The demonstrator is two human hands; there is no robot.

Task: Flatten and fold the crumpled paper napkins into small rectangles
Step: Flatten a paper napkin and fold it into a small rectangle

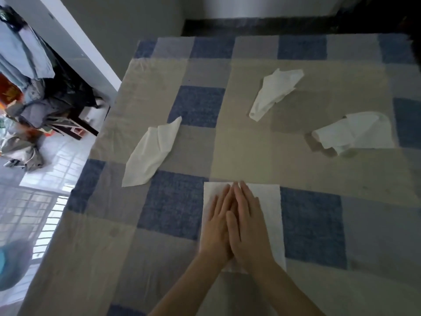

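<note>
A white paper napkin lies spread flat as a rectangle on the checked cloth near me. My left hand and my right hand rest palm-down on its middle, side by side, fingers straight and overlapping at the inner edge, holding nothing. Three crumpled white napkins lie farther off: one to the left, one at the back centre, one at the right.
The checked blue, grey and beige cloth covers the whole surface, whose left edge runs diagonally. Beyond it to the left are a tiled floor, a heap of clothes on dark furniture and a white wall edge.
</note>
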